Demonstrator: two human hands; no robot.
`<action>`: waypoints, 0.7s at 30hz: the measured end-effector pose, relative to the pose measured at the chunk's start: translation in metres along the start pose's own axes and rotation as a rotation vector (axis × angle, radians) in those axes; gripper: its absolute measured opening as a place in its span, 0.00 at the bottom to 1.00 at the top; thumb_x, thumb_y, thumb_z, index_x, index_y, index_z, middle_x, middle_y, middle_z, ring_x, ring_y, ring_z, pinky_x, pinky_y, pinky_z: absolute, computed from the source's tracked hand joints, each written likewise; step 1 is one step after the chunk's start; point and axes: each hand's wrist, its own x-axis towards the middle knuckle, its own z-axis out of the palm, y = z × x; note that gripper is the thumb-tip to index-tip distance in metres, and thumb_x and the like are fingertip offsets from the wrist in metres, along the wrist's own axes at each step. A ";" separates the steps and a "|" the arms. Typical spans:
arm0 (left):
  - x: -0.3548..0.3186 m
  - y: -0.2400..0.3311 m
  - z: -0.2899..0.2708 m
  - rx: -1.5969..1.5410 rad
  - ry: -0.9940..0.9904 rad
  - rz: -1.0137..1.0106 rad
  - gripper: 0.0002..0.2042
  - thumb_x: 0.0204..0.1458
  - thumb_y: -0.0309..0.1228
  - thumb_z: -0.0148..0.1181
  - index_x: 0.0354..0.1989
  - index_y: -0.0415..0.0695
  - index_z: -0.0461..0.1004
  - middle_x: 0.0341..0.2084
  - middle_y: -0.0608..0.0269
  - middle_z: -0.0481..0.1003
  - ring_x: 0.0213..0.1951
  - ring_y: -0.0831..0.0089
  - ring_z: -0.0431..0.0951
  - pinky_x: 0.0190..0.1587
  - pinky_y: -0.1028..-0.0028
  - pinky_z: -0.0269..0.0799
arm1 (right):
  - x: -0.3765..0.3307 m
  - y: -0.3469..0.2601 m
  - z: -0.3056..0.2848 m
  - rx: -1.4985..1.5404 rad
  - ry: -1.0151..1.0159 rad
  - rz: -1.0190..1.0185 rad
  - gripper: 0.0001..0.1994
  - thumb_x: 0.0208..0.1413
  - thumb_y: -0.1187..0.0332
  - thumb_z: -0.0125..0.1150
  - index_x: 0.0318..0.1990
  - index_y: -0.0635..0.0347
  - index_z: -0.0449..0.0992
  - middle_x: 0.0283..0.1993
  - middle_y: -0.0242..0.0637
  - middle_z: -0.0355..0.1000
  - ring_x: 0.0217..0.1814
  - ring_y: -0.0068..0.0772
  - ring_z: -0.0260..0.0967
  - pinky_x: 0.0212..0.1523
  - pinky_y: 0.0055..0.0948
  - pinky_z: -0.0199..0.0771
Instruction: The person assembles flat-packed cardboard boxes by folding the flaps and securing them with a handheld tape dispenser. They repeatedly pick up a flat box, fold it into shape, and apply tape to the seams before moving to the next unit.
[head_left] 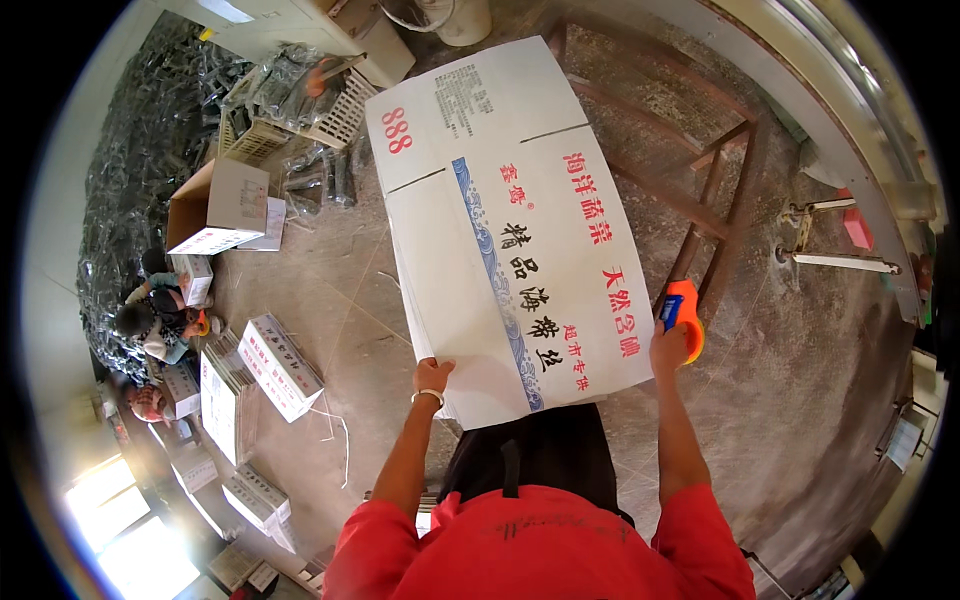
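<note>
A flattened white cardboard carton (430, 250), printed in red, black and blue, lies in front of me, and several sheet edges show along its left side. It reaches from close to my waist far ahead. My left hand (433, 376) is closed on its near left edge, thumb on top; a bracelet sits on that wrist. At its near right corner, my right hand (669, 350) is wrapped round an orange tape dispenser (683, 310) with a blue patch. Whether the right hand also touches the cardboard, I cannot tell. What supports the carton is hidden beneath it.
A brown metal frame (730, 180) stands on the floor to the right. Left are an open carton (238, 195), a closed white carton (280, 368) and stacked flat cartons (225, 405). People (160, 315) crouch beside piled plastic bags (130, 130); plastic crates (345, 112) stand farther off.
</note>
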 end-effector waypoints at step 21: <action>-0.288 0.244 -0.182 -0.776 -0.177 0.490 0.11 0.45 0.26 0.52 0.36 0.32 0.71 0.27 0.61 0.74 0.25 0.77 0.73 0.27 0.78 0.68 | -0.029 -0.139 -0.171 0.480 -0.120 -0.479 0.24 0.46 0.50 0.57 0.32 0.68 0.66 0.26 0.51 0.70 0.31 0.53 0.68 0.33 0.44 0.66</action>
